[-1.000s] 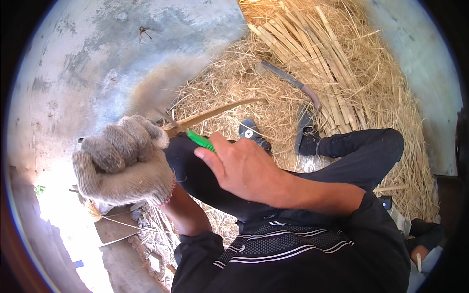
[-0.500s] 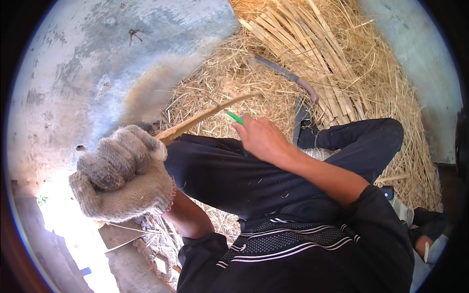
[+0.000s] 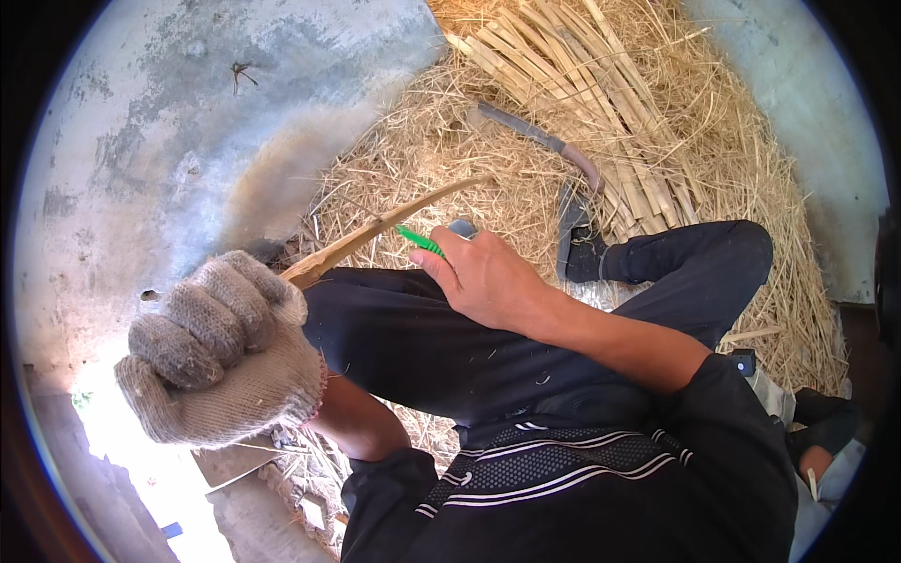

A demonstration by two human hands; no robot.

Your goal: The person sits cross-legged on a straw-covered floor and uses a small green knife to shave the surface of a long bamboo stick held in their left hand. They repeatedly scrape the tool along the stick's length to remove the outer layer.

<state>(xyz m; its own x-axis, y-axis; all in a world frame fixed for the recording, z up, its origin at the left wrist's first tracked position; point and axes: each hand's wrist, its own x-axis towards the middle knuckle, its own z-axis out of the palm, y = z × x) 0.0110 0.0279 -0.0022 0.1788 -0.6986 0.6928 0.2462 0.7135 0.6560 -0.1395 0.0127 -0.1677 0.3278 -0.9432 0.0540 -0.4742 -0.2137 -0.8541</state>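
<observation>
My left hand (image 3: 225, 352), in a grey knitted glove, is closed around the thick end of a bamboo strip (image 3: 347, 246). The strip slants up to the right from the fist and narrows toward its far tip. My bare right hand (image 3: 483, 280) grips a green-handled knife (image 3: 419, 239). Its thin blade lies across the strip near the middle, though its edge is too fine to make out. Both hands are above my crossed legs in dark trousers.
Loose shavings (image 3: 422, 141) cover the floor ahead. A curved blade with a brown handle (image 3: 584, 166) lies on them, beside a bundle of split strips (image 3: 601, 103) at the far right. Worn grey walls (image 3: 188, 113) stand left and right. Another person's arm (image 3: 815, 460) shows at lower right.
My right hand has drawn the knife leftward and slightly down along the strip, closer to the glove. The gloved hand and strip have shifted a little left and down.
</observation>
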